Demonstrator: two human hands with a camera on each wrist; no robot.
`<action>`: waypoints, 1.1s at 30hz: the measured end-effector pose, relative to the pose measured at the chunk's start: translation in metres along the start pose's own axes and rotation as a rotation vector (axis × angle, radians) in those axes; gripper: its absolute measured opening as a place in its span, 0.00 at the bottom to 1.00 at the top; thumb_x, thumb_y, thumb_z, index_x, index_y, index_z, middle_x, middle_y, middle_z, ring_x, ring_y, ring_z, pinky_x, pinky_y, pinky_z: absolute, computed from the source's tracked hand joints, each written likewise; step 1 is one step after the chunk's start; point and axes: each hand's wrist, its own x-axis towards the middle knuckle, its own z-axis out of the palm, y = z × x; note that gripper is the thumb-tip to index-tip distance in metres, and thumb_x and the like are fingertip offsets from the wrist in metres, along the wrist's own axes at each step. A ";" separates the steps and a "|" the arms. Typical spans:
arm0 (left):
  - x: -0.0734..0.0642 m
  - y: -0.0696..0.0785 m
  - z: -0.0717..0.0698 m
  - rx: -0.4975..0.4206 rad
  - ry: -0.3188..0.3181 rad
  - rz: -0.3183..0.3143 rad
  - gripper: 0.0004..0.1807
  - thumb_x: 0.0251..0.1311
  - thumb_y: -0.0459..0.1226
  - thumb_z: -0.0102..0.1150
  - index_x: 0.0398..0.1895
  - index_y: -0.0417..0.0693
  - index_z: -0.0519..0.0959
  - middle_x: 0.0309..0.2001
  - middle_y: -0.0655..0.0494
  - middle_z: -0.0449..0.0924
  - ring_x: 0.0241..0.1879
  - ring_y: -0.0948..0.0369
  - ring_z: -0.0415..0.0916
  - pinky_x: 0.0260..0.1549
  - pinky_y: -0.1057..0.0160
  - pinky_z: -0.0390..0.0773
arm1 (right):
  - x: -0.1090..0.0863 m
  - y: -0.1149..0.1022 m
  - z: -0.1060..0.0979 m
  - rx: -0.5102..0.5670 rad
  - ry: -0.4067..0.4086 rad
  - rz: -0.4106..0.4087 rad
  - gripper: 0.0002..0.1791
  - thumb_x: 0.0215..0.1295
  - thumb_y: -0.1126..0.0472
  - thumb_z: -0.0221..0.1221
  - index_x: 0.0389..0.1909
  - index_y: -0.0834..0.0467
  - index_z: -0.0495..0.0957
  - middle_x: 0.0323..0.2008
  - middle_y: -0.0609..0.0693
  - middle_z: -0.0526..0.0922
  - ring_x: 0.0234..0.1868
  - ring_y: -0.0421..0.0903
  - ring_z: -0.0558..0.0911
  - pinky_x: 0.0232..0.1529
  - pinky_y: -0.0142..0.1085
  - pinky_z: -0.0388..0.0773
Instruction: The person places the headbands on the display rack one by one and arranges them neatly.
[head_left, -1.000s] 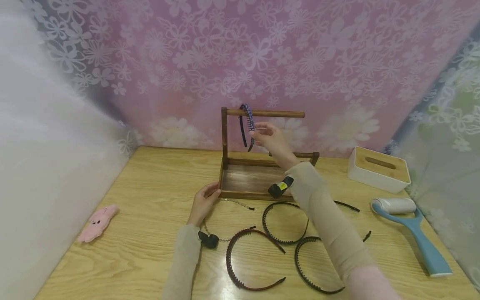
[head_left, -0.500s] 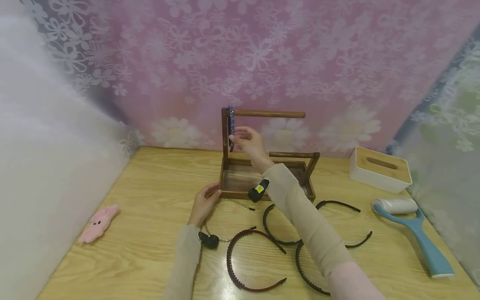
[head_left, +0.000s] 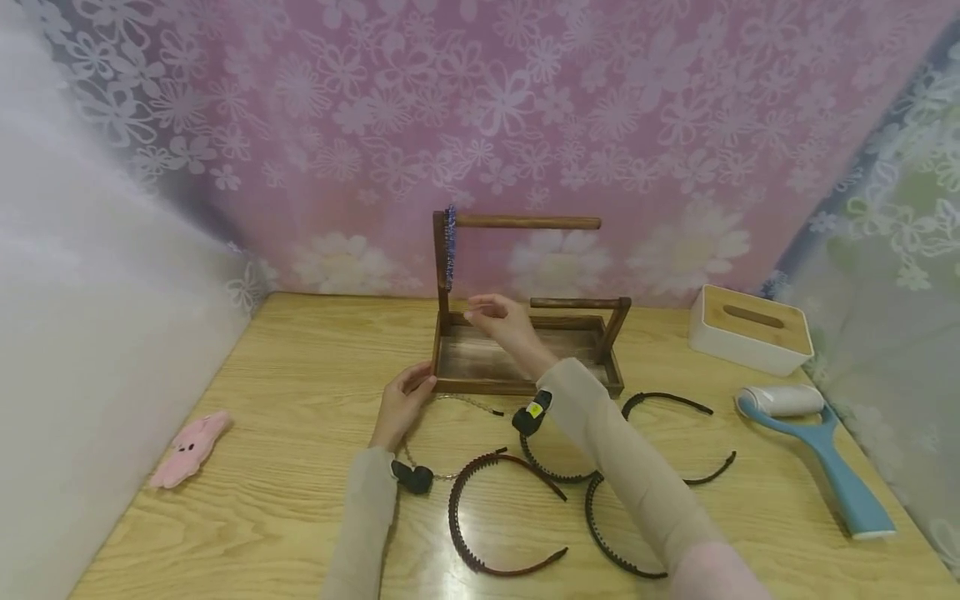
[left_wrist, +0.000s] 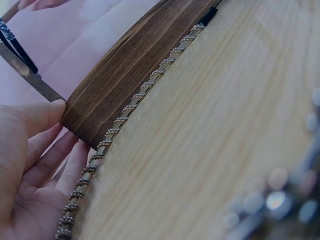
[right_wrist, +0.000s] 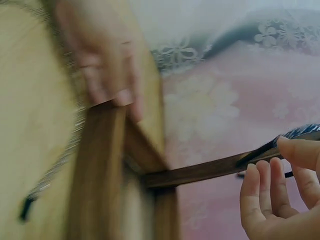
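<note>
Head view, left to right: a pink toy [head_left: 191, 450] lies on the bench [head_left: 300, 358]; the grip of the left hand [head_left: 401, 407] pinches the near-left corner of the wooden rack [head_left: 487, 387]; the blue headband [head_left: 450, 250] hangs from its upper bar by the post; the right hand [head_left: 510, 327], fingers loosely bent and free, hovers over the tray.

Left sleeve [head_left: 356, 525] beige. Right sleeve [head_left: 630, 467] matches, pink section [head_left: 716, 575] farther up. I note a black left wrist unit [head_left: 412, 477], a black right wrist unit [head_left: 527, 423] with a yellow label [head_left: 535, 409] on it.
</note>
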 end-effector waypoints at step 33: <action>0.004 -0.006 0.004 0.007 0.015 0.021 0.22 0.67 0.37 0.58 0.63 0.42 0.74 0.62 0.41 0.75 0.63 0.48 0.73 0.55 0.64 0.80 | -0.164 0.107 -0.178 -0.432 -0.004 0.151 0.25 0.70 0.54 0.58 0.60 0.66 0.73 0.51 0.62 0.82 0.41 0.34 0.79 0.38 0.32 0.81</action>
